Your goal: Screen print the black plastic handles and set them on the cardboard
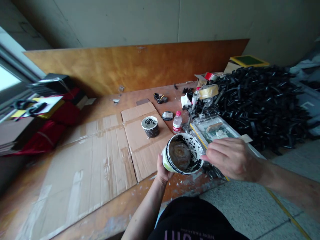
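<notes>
My left hand (162,168) grips the side and underside of a white tub (172,165) smeared with black inside, holding it tilted over the table's near edge. The tub holds a brownish-grey paste (180,154). My right hand (231,158) is closed in a pinch on a thin stick or tool (193,150) whose tip reaches into the tub. A smaller stained cup (150,126) stands on the cardboard (100,156) beyond the tub.
A small plastic bottle with a red label (177,122) stands by a flat tray (212,130). A large heap of black parts (260,100) fills the right side. Tape rolls (208,90) and small caps (160,98) lie further back. Red bags (57,123) sit at the left.
</notes>
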Motion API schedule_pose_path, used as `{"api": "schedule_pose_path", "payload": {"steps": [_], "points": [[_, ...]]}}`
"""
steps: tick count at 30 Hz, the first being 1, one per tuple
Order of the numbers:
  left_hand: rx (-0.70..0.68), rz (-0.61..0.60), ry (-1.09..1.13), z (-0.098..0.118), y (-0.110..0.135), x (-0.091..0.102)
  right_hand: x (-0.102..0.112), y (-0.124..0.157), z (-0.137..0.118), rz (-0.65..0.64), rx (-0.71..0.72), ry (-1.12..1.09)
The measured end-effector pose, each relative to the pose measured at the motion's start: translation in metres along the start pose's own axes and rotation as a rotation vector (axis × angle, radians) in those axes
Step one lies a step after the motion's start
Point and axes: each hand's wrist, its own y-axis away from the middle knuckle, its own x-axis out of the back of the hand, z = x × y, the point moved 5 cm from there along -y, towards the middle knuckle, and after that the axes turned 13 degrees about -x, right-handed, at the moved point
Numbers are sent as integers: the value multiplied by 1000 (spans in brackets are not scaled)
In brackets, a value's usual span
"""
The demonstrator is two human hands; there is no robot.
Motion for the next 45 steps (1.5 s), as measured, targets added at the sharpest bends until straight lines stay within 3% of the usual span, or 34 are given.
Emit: {"api": "schedule_pose_path", "payload": {"steps": [7,15,19,23,28,32,37,40,45], "points": [[45,-12,-30,-6,-1,-8,2,17,1,-30,-140,-175],[83,-118,-76,-18,2,-15,12,15,12,93,-109,29],[77,-55,-118,-17,1,-13,1,22,9,99,-121,53],[36,-17,-131,-15,-1,-13,-17,26,1,63,-162,-91],[97,-27,-94,-15,-3,-9,-17,27,-3,-66,-64,-252],[76,36,-81,-9,-3,0,-8,29,9,-177,-9,-261],[66,72,-139,-3,-4,12,10,18,27,-73,-46,-108],[42,69,-128,-3,-6,15,14,9,26,-6,-38,-22],[-18,-4,-136,-1,-7,4,-6,12,9,-1,109,52]]}}
